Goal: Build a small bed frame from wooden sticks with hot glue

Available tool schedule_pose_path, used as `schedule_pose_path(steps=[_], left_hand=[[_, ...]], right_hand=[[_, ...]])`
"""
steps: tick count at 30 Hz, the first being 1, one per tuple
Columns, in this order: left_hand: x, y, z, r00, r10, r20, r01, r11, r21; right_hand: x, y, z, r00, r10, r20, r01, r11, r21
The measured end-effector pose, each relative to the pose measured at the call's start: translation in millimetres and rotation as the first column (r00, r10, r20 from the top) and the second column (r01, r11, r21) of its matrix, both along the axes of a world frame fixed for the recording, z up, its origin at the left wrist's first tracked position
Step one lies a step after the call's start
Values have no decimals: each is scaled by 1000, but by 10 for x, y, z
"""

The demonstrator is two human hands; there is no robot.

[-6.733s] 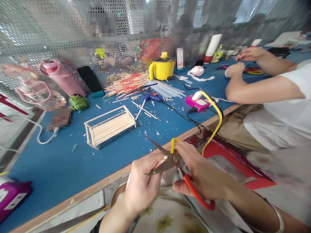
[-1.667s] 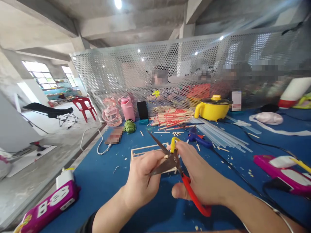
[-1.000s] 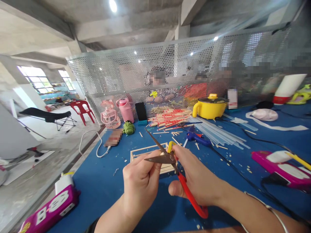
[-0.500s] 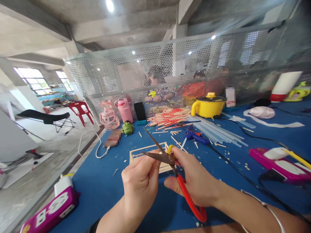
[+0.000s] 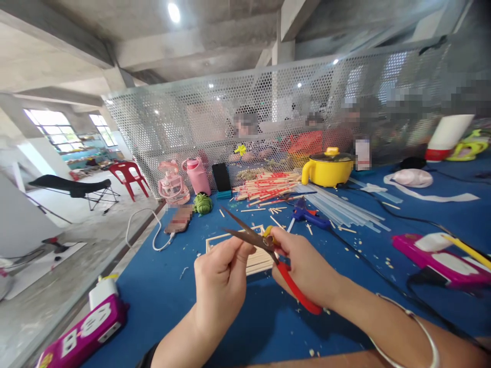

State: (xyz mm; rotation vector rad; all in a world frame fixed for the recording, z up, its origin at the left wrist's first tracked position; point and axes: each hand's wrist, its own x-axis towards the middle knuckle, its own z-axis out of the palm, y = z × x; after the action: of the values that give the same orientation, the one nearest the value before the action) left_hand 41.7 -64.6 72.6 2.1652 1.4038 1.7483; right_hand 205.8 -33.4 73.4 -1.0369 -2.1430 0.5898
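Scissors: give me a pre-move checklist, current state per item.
1. Scissors in the right hand: ok.
2. Left hand well away from the blades: not ok, fingertips right by them.
3. Blades fully closed: not ok, tips parted.
4. Piece firmly pinched in left fingers: cannot tell, no piece shows clearly.
5. Glue gun lying on the table, out of both hands: ok.
6. Stick frame undamaged: cannot tell, partly hidden.

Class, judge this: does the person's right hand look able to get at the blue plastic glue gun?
Probably yes, once free: the right hand holds the red-and-yellow-handled metal scissors. The glue gun lies just beyond it on the blue table, with nothing seen on top.
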Motion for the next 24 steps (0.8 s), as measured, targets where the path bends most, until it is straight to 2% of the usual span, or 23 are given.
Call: schedule_pose_path(steps=[4,7,13,16,24], left_hand=[[-47,38,-2,996,-88,-7,88,996,0],[-74,45,-24,983,-181,-40,179,983,-40],[-69,16,-47,963,-270,-14,269,962,-45],[-66,13,-41,959,-283,-24,282,959,-31],[-69,9,-19,967,-252,-48,253,967,29]], right_hand=[[15,-9,30,997,7,75,-15,993,115],[40,-19,34,994,10,112,-28,988,153],[85,-58,81,985,113,134,-127,987,102],[94,-62,78,981,145,132,-159,983,96],[69,-50,12,987,74,143,-102,974,203]])
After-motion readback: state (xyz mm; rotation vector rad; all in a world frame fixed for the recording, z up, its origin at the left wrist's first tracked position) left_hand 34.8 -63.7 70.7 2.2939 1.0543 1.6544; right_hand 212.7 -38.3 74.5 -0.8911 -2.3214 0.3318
